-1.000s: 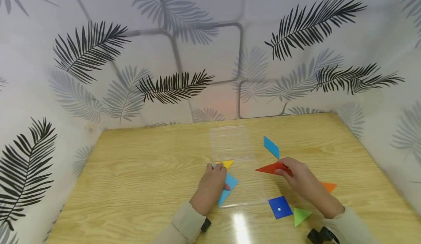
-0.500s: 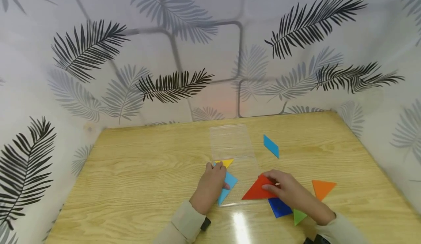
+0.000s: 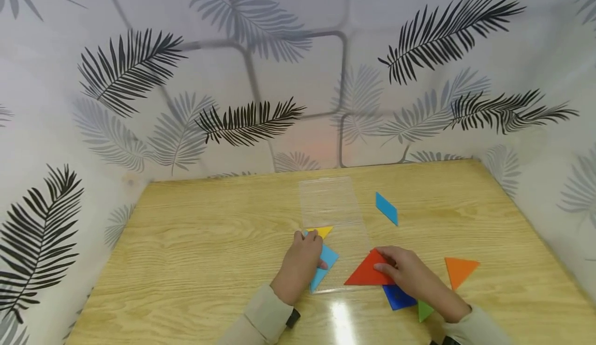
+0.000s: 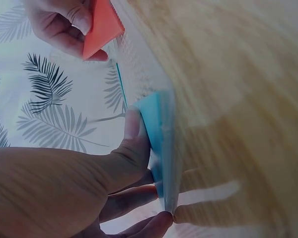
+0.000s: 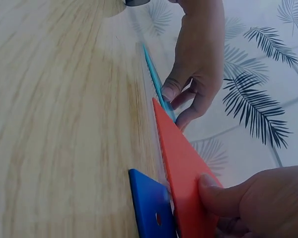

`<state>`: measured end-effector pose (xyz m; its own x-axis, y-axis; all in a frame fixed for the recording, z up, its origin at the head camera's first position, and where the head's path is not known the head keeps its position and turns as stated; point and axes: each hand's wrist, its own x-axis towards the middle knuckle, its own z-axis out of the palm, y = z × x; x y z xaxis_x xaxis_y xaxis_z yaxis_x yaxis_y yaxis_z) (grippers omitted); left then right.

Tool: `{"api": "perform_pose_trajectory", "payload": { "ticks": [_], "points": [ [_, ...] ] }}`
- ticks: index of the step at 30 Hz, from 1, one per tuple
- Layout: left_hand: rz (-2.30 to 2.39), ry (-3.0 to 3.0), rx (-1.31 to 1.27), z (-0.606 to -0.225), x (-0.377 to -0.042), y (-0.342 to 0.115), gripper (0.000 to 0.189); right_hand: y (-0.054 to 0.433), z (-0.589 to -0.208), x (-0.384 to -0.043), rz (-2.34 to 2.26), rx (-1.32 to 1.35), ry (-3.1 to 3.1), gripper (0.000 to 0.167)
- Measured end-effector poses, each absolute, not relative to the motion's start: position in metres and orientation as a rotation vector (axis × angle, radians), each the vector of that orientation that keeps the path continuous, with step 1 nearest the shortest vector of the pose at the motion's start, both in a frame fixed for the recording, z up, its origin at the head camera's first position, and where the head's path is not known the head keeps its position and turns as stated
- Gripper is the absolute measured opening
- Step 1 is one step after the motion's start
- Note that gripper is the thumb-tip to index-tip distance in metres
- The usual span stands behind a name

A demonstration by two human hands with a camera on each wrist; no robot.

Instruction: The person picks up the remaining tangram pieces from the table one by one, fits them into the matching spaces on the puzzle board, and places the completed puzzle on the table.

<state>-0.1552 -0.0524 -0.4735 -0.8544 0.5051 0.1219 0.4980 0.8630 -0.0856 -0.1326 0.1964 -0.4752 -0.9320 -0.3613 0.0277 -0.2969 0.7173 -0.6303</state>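
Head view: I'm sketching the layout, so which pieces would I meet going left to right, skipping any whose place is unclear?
Light blue piece, red triangle, dark blue piece, green piece, orange triangle.

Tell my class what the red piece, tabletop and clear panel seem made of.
Red piece: probably plastic or foam, low sheen; evenly coloured, crisp-edged.
Tabletop: wood or wood-look laminate, by its grain; a bright reflection suggests gloss.
Clear panel: likely transparent plastic; the tabletop's colour shows through, finish unclear.

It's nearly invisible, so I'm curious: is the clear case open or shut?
Open: in the head view, the clear case lies spread, its two panels meeting at a crease.
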Motion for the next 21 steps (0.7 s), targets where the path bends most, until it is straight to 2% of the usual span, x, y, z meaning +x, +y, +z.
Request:
{"api": "perform_pose_trajectory", "payload": {
  "ticks": [11, 21],
  "points": [
    [0.078, -2.881, -0.764, -0.472, -0.153, -0.052, 0.045, 0.185, -0.480, -0.133, -1.015, -0.494, 2.899, 0.031],
    [0.073, -2.831, -0.761, -0.474, -0.153, -0.052, 0.038, 0.167, -0.482, -0.130, -1.027, -0.494, 2.953, 0.027]
  ]
}}
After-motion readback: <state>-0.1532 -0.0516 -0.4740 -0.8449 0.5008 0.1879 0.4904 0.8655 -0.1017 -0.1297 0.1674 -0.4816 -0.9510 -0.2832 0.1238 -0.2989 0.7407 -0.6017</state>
